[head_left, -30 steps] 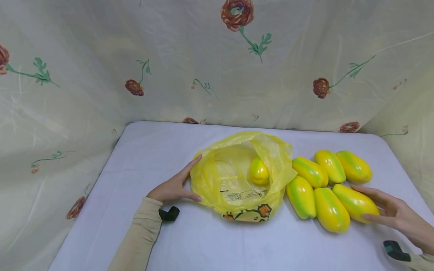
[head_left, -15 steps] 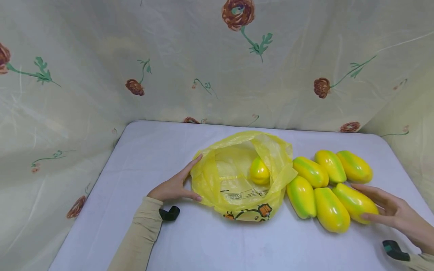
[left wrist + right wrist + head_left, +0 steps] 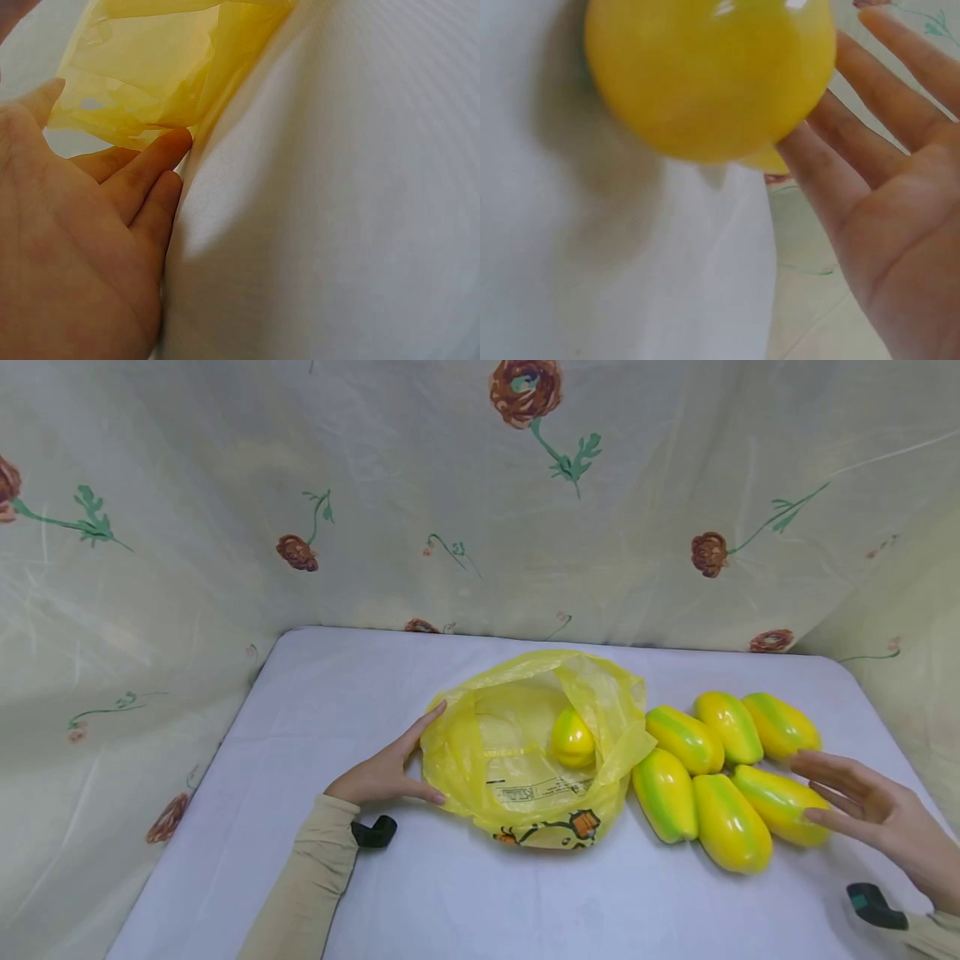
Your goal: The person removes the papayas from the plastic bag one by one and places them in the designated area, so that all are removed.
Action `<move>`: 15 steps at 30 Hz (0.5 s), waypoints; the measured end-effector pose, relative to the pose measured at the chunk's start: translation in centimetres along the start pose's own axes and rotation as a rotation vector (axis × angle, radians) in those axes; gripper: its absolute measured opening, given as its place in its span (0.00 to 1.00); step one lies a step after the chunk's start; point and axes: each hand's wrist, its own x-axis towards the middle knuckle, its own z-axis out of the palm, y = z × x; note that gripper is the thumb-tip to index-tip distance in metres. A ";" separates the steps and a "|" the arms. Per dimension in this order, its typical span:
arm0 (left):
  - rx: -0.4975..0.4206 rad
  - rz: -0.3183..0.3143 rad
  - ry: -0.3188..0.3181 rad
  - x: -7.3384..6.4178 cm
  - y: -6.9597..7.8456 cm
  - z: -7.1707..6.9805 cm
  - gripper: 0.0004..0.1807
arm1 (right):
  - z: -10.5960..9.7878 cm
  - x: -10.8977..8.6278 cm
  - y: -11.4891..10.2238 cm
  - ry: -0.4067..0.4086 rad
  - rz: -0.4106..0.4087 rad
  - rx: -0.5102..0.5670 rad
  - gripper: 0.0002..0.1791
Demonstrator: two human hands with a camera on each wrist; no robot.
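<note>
A yellow plastic bag [image 3: 457, 752] lies mid-table, its mouth spread wide and a papaya [image 3: 573, 739] visible inside. My left hand [image 3: 378, 772] rests at the bag's left side, thumb and fingers spread apart; in the left wrist view, straight fingertips touch the yellow plastic [image 3: 150, 67]. To the right of the bag lie several yellow-green papayas in two rows. Beside the nearest right papaya [image 3: 783, 806] is my right hand [image 3: 870, 797], fingers extended and holding nothing. The right wrist view has a rounded papaya end [image 3: 712, 75] in front of the spread fingers [image 3: 847, 142].
A pale cloth covers the table [image 3: 322, 693]. Behind it and on both sides hangs a flowered curtain [image 3: 600, 568]. The left row's papaya [image 3: 666, 797] lies close against the bag's right edge. Black wrist cameras [image 3: 375, 832] sit below each hand.
My right hand has risen a little and drawn slightly right, its fingers coming off the papaya it was around. The left hand and the bag stay in place.
</note>
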 end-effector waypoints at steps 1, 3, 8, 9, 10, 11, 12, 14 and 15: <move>0.000 0.000 0.000 0.0 0.0 0.0 0.69 | 0.0 0.0 -0.2 0.027 -0.024 0.013 0.37; -0.001 0.005 0.000 0.0 0.0 0.0 0.69 | -0.2 0.1 -0.5 0.068 -0.066 0.030 0.36; -0.003 0.016 0.001 0.0 0.0 0.0 0.69 | -0.4 0.6 -2.0 0.155 -0.085 -0.001 0.35; -0.005 0.016 0.001 0.0 0.0 0.0 0.69 | -0.4 0.8 -2.4 0.170 -0.089 -0.006 0.35; -0.006 0.017 0.002 0.0 0.0 0.0 0.69 | -0.4 0.9 -2.9 0.186 -0.096 -0.012 0.34; -0.008 0.017 0.003 0.0 -0.1 0.0 0.69 | -0.4 1.1 -3.3 0.201 -0.105 -0.011 0.34; -0.008 0.017 0.003 0.0 -0.1 0.0 0.69 | -0.4 1.3 -3.8 0.212 -0.112 -0.006 0.33; -0.010 0.017 0.004 0.0 -0.1 0.0 0.69 | -0.4 1.6 -4.8 0.234 -0.109 -0.016 0.32; -0.010 0.017 0.004 0.0 -0.1 0.0 0.69 | -0.4 1.8 -5.4 0.242 -0.107 -0.022 0.31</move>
